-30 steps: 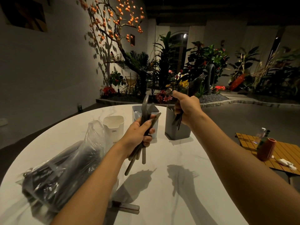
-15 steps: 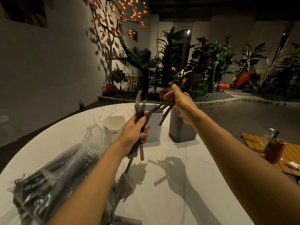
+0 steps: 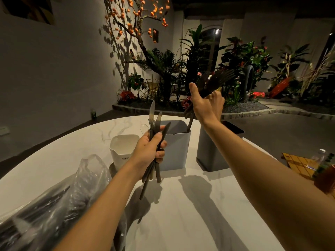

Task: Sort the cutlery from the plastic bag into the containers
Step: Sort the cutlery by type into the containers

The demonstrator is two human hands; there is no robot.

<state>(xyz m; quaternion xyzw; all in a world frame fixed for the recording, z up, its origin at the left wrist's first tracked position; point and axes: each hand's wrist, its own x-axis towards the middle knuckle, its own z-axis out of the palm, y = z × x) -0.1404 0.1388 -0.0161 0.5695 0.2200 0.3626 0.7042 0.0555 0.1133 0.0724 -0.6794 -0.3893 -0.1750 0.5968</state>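
My left hand [image 3: 148, 153] grips a bundle of knives and other cutlery [image 3: 154, 124], blades up, in front of the light grey container [image 3: 176, 151]. My right hand [image 3: 206, 104] holds several dark forks [image 3: 217, 80] raised above and behind that container, handles pointing down towards its opening. A white container [image 3: 120, 151] stands to the left and a dark grey container [image 3: 212, 151] to the right. The clear plastic bag [image 3: 59, 201] with more dark cutlery lies at the lower left on the white table [image 3: 181, 214].
The round marble table's far edge runs behind the containers. A low yellow side table [image 3: 299, 163] with a bottle and a brown vase stands to the right. Plants and a tree with orange fruit fill the background.
My right hand has lifted its forks from the dark grey container and swung them left and up, over the light grey container. My left hand has kept its bundle almost still.
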